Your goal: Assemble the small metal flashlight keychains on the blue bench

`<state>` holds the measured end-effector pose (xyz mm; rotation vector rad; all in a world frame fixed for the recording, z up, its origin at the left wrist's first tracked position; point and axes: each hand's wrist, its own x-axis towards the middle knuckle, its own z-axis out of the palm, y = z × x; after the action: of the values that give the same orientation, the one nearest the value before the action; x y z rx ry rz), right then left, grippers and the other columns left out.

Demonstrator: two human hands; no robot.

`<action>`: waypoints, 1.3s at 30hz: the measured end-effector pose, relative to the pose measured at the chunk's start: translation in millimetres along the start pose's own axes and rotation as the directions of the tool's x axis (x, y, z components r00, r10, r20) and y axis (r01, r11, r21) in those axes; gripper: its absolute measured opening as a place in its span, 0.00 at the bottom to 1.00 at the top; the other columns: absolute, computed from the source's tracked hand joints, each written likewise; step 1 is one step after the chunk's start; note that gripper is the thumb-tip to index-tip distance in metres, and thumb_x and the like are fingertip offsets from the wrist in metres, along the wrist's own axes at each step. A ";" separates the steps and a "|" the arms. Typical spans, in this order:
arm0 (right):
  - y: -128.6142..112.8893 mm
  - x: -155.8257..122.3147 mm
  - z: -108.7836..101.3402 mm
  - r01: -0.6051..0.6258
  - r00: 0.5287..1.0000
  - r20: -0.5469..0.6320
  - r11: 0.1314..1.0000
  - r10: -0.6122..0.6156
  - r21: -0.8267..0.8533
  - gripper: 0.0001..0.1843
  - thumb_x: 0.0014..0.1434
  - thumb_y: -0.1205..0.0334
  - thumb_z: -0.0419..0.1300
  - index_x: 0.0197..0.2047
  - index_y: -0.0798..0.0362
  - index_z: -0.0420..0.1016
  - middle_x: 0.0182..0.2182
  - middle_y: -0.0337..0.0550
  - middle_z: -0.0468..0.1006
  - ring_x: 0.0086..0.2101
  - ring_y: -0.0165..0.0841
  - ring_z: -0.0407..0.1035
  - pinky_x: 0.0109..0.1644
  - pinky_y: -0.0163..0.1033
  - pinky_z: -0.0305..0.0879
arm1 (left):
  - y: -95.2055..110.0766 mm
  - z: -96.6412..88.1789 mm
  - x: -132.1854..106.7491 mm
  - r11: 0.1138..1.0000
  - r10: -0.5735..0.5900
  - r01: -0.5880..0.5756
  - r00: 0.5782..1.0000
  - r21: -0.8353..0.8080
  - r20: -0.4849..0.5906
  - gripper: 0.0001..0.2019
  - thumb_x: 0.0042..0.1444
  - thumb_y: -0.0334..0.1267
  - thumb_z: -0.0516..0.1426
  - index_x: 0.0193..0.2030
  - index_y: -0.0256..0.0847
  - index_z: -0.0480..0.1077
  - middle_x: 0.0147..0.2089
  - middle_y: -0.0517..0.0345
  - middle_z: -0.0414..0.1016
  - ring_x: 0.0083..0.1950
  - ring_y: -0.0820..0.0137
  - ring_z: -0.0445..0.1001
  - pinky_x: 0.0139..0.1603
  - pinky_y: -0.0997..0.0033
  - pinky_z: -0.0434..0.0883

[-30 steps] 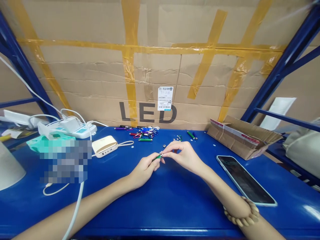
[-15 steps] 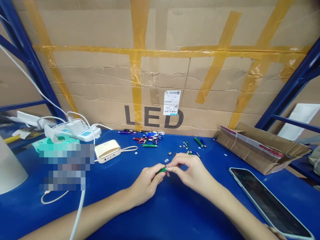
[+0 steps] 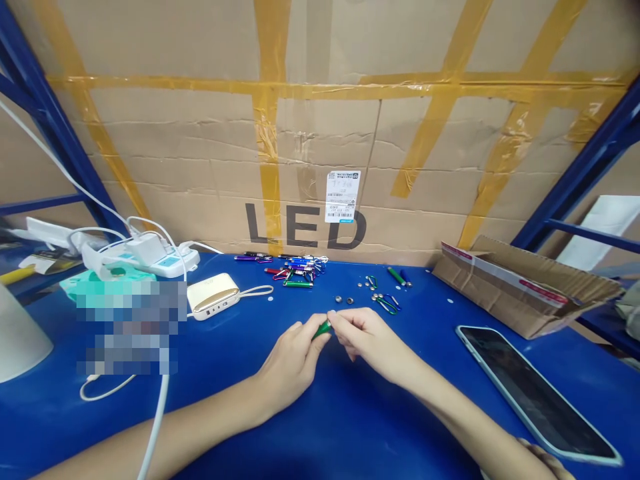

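Observation:
My left hand (image 3: pixel 295 357) is closed around a small green metal flashlight tube (image 3: pixel 323 329), its far end tilted up to the right. At that end, my right hand (image 3: pixel 367 339) is pinched with thumb and fingertips; whatever lies between them is hidden. Just beyond the hands lie two small round metal caps (image 3: pixel 344 300). Behind them are several button cells and a green carabiner clip (image 3: pixel 387 305). Another green tube (image 3: pixel 397 276) lies farther back beside a blue tube (image 3: pixel 406 277). Several coloured keychain flashlights (image 3: pixel 300 270) with clips are piled at the back, left of centre.
A cream power bank (image 3: pixel 214 296) with a strap lies left, near a white power strip (image 3: pixel 167 261) and cables. One white cable (image 3: pixel 159 413) crosses over my left forearm. At right are a phone (image 3: pixel 537 393) and an open cardboard box (image 3: pixel 520 290). A large taped carton (image 3: pixel 215 167) closes the back.
My right fingers have curled in more tightly at the tube's end, covering the silvery tip that showed before. The small white discs behind the hands no longer show. The whole view has shifted slightly.

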<state>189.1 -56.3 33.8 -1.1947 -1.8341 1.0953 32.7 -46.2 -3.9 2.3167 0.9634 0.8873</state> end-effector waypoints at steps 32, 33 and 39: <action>27.1 8.6 -10.3 0.128 0.985 -0.058 0.918 -0.161 -0.377 0.12 0.53 0.57 0.58 0.23 0.54 0.73 0.21 0.40 0.74 0.22 0.28 0.65 0.25 0.33 0.60 | -24.3 -15.2 8.8 0.877 0.228 -0.302 0.946 0.374 0.229 0.12 0.64 0.34 0.42 0.45 0.38 0.65 0.37 0.53 0.72 0.38 0.67 0.68 0.37 0.68 0.58; 27.6 8.2 -8.9 0.097 0.992 -0.046 0.934 -0.120 -0.343 0.12 0.53 0.57 0.58 0.23 0.54 0.72 0.20 0.39 0.72 0.21 0.28 0.64 0.24 0.33 0.59 | -25.3 -14.4 8.4 0.839 0.261 -0.340 0.936 0.424 0.234 0.13 0.64 0.34 0.42 0.45 0.37 0.65 0.35 0.53 0.71 0.37 0.67 0.67 0.36 0.68 0.57; 22.7 6.8 -7.7 -0.147 0.986 0.086 0.986 0.141 0.074 0.21 0.47 0.45 0.61 0.23 0.55 0.65 0.21 0.35 0.65 0.20 0.25 0.64 0.26 0.34 0.66 | -22.8 -15.4 6.7 0.721 0.380 -0.431 0.901 0.543 0.210 0.13 0.63 0.29 0.41 0.45 0.34 0.64 0.31 0.55 0.67 0.33 0.68 0.64 0.33 0.69 0.56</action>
<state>201.6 -42.7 17.1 -1.2683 -1.7673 1.3024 15.4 -23.9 -5.3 3.1590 0.7647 0.7014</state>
